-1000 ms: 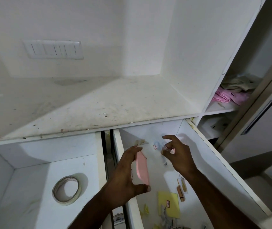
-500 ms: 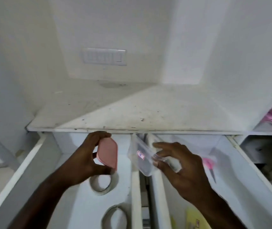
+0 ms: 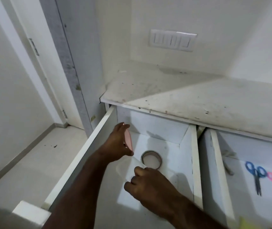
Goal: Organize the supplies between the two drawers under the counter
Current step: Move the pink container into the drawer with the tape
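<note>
- Above, left hand [image 3: 115, 143]: grip closed on a pink lid [image 3: 128, 140], held edge-on over the left drawer [image 3: 168, 139].
- Right hand [image 3: 150, 187]: fingers pinch a clear container [image 3: 128, 167] just below that lid.
- Tape roll [image 3: 151, 159]: drawer floor, beside the container.
- Scissors [image 3: 255, 176]: right drawer [image 3: 217, 162], well apart.

Left drawer [image 3: 195, 162] holds tape roll [image 3: 151, 159]; right drawer [image 3: 217, 171], scissors [image 3: 256, 176].
</note>
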A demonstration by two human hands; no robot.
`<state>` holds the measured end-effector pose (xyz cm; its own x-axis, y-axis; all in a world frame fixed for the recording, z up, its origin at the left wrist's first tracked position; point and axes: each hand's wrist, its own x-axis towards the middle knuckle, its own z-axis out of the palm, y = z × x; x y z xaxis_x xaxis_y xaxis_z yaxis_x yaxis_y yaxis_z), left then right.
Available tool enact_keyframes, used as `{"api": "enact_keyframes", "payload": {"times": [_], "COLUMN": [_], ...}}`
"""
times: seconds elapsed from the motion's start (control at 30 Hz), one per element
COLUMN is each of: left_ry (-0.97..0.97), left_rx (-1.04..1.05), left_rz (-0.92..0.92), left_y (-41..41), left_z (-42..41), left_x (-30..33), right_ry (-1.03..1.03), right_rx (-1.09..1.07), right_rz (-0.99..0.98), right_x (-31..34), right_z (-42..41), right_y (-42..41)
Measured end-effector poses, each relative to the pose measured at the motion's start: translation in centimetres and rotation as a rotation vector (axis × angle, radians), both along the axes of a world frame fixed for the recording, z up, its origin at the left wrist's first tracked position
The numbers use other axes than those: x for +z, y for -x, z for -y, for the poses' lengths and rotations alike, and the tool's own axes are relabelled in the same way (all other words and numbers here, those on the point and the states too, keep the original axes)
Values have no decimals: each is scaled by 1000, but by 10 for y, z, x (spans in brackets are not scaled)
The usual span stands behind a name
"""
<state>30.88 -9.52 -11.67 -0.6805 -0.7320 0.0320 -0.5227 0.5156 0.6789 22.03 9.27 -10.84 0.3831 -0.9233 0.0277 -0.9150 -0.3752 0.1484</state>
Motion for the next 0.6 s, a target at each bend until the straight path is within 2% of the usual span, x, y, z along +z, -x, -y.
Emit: {"api": "enact_keyframes", "payload": {"times": [0.2, 0.33, 0.43, 0.53, 0.6], "left_ry": [-190, -322, -277, -225, -172], "left_rx": [-15, 54, 75, 4, -28], "left_rz": [143, 77, 134, 267, 322], "left_y": [-2, -8, -13, -19, -16], "left_z": [6, 12, 15, 15, 16], "left_x": [-27, -39, -50, -60, -60], "right_ry": [-129, -213, -218, -227, -162], "right_rx": [-7, -9, -2, -86, -138], "right_rz": [-69, 8, 103, 246, 366], "right_x": [-16, -19, -25, -8, 8], "right_z": [-7, -9, -12, -15, -16], "right_y": [-14, -8, -1, 4, 14]}}
